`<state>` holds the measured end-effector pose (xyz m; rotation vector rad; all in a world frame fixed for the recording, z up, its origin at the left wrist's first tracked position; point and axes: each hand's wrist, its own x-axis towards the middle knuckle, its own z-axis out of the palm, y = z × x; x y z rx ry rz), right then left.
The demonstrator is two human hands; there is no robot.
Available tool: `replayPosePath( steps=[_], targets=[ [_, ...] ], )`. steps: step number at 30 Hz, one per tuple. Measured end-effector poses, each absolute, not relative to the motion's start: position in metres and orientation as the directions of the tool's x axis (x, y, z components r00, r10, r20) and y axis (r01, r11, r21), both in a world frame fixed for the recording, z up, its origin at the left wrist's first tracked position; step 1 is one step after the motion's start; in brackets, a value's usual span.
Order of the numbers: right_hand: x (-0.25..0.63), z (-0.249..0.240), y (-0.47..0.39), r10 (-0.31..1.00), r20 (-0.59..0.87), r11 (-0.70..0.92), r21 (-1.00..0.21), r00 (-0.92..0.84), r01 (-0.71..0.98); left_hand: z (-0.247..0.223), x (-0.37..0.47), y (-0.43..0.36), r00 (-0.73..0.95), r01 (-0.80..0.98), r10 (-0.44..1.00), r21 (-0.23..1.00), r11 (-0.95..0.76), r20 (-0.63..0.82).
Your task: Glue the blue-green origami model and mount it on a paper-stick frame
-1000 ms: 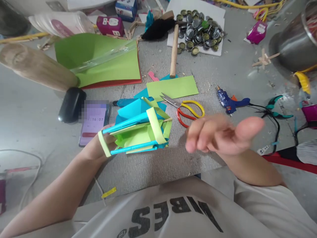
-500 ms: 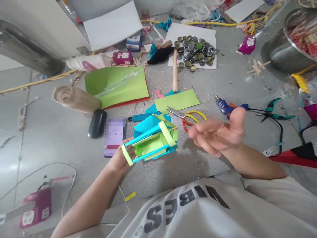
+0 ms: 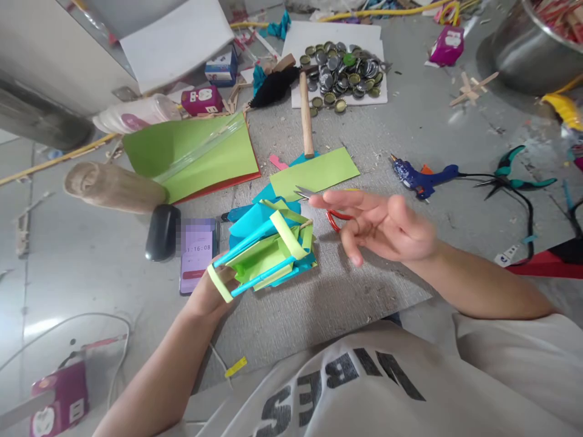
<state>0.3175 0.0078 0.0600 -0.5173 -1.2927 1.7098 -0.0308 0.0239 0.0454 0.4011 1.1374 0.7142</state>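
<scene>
My left hand (image 3: 213, 290) grips a small paper model (image 3: 262, 272) by its left end; it is built of blue rolled-paper bars, light green strips and green folded paper. Its fingers are partly hidden behind the model. To the right, my right hand (image 3: 380, 227) is open in the air, palm up with fingers apart, and holds nothing. Beneath that hand lie scissors (image 3: 334, 220), their handles mostly covered. A light green paper strip (image 3: 316, 173) rests beyond the model, over some blue paper. The blue cutter (image 3: 232, 214) shows in part behind the model.
A phone (image 3: 195, 267) and a black mouse-shaped object (image 3: 163, 232) lie left. Green paper sheets (image 3: 195, 152), a hammer (image 3: 306, 115) and bottle caps (image 3: 341, 73) are farther back. On the right are a blue glue gun (image 3: 421, 178), pliers (image 3: 507, 173) and a metal pot (image 3: 523, 54).
My right hand has turned and moved over the scissors, covering their handles. The model stays in my left hand. The whole view has shifted a little.
</scene>
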Motion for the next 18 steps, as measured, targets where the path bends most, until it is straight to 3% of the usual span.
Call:
replayPosePath(
  steps=[5,8,11,13,15,18],
  targets=[
    [0.325,0.06,0.01,0.766,0.202,-0.033,-0.935,-0.611,-0.352,0.052,-0.021,0.025,0.305,-0.219,0.749,0.722,0.656,-0.588],
    [0.325,0.053,0.011,0.828,0.146,0.156,-0.987,-0.541,-0.029,0.052,-0.023,0.026,0.357,-0.176,0.735,0.731,0.659,-0.576],
    [0.319,0.047,0.005,0.916,0.242,0.328,-0.91,-0.321,0.251,0.049,-0.026,0.026,0.388,-0.145,0.734,0.75,0.645,-0.557],
    [0.314,0.046,0.001,0.919,0.257,0.317,-0.932,-0.298,0.177,0.045,-0.028,0.026,0.393,-0.151,0.753,0.77,0.619,-0.528],
    [0.31,0.048,0.0,0.911,0.218,0.218,-0.975,-0.351,-0.04,0.041,-0.03,0.026,0.398,-0.168,0.772,0.788,0.592,-0.495],
    [0.311,0.051,0.003,0.847,0.231,0.052,-0.932,-0.478,-0.359,0.034,-0.033,0.025,0.399,-0.175,0.785,0.801,0.572,-0.474]
  ],
)
